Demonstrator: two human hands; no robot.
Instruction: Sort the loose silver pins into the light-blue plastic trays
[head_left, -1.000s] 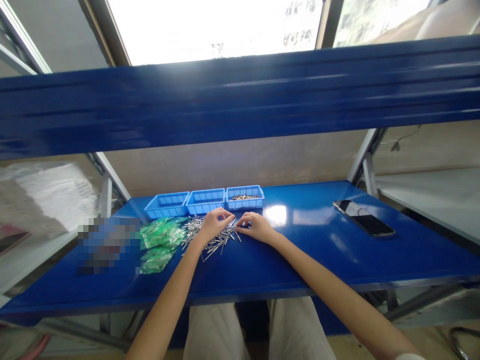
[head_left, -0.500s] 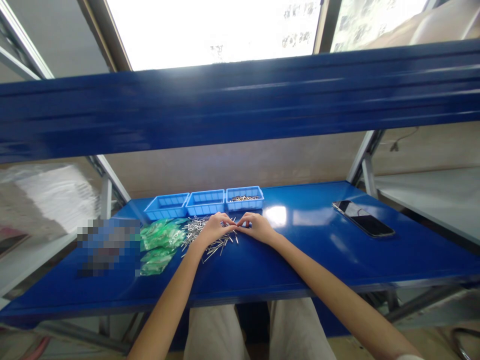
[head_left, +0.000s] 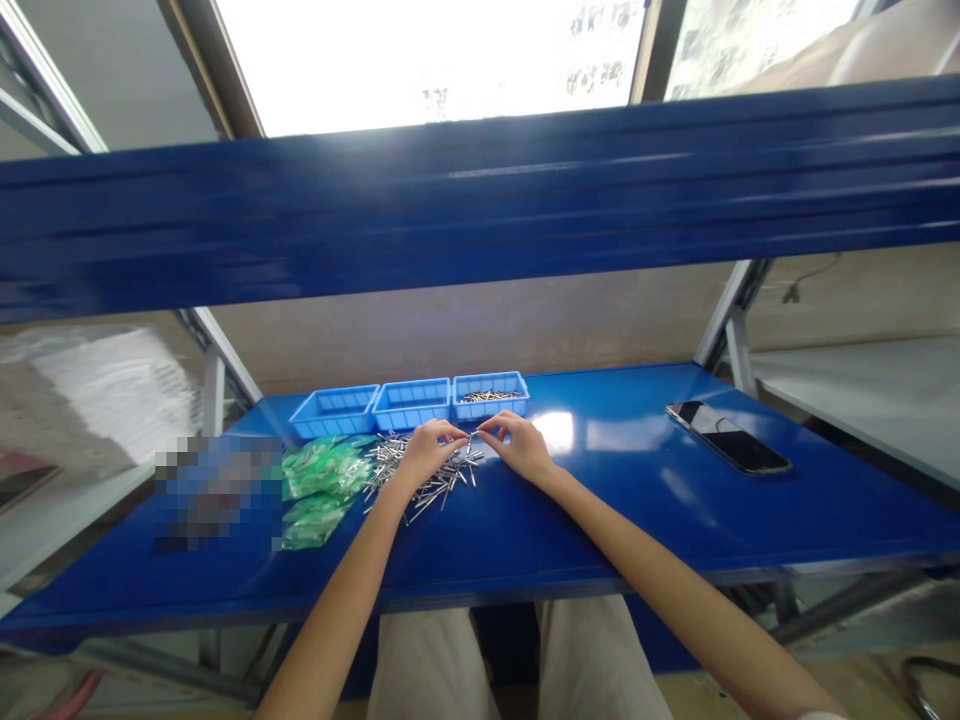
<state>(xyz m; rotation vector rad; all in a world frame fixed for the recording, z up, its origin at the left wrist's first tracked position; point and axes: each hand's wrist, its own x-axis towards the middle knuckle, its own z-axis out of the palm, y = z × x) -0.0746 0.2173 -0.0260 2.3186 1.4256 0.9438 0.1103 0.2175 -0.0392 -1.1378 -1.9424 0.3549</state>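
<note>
A loose pile of thin silvery metal pins lies on the blue table. Above its right part, my left hand is pinched closed, with a small metal piece at its fingertips. My right hand faces it just to the right, thumb and forefinger together at a small piece too tiny to make out. A narrow gap separates the two sets of fingertips. Behind the hands stands a blue tray holding some brownish metal pins. Two more blue trays adjoin it on the left.
Green plastic bags lie left of the pile, beside a pixelated patch. A black phone rests on the table at the right. A wide blue shelf beam crosses above the trays.
Both hands have risen slightly away from me, and their fingertips, which were touching, are now a little apart. A small metal piece now shows between them.
</note>
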